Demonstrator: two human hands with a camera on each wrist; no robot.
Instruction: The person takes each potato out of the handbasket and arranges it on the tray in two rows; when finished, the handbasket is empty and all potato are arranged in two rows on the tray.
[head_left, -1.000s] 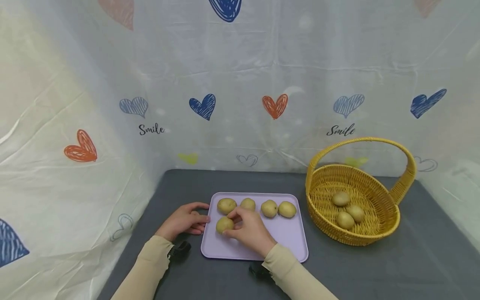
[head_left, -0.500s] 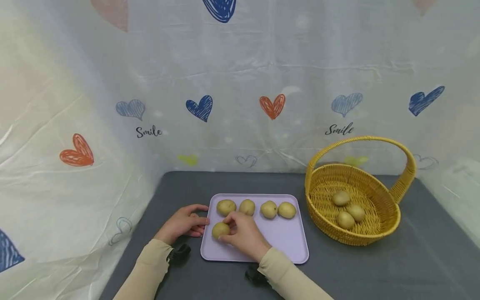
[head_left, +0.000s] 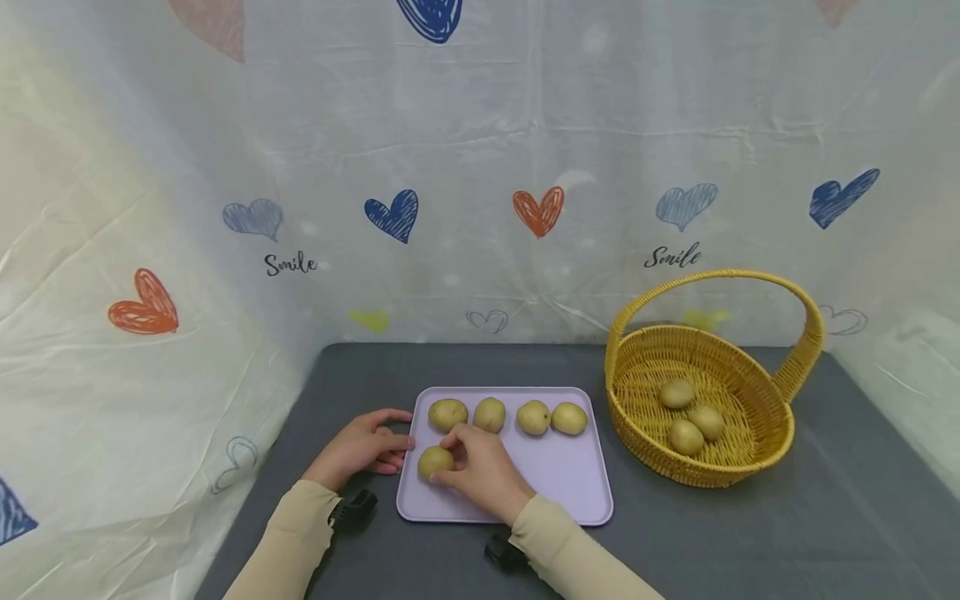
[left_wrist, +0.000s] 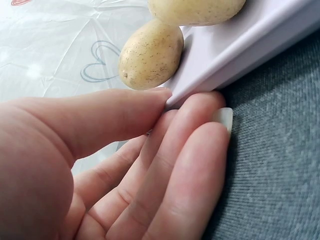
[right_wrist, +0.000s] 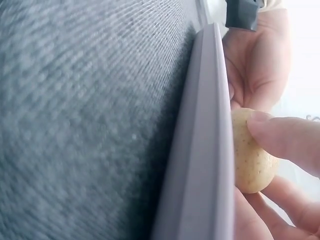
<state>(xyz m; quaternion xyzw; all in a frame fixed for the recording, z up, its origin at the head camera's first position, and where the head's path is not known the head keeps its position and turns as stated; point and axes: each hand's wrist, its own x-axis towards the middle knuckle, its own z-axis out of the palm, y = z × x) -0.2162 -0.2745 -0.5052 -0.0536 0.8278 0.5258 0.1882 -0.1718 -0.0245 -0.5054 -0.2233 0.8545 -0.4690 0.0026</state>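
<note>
A lilac tray (head_left: 540, 475) lies on the dark cloth with four potatoes in a row along its far side, among them the leftmost potato (head_left: 447, 414). My right hand (head_left: 487, 471) pinches another potato (head_left: 435, 463) between thumb and fingers, over the tray's left part; the right wrist view shows the thumb on this potato (right_wrist: 252, 155). At the tray's left rim, my left hand (head_left: 360, 450) grips the edge, its thumb on top and fingers against the outer side in the left wrist view, where the hand (left_wrist: 125, 165) is close to a potato (left_wrist: 151, 54).
A yellow wicker basket (head_left: 701, 475) with a tall handle stands right of the tray, holding three potatoes, one of them a potato (head_left: 677, 393) at the back. Behind the table hangs a pale curtain (head_left: 465, 108) printed with hearts.
My right hand has moved slightly left and nearer the tray's front with the pinched potato. The left hand has stayed at the rim. The head view has shifted a little.
</note>
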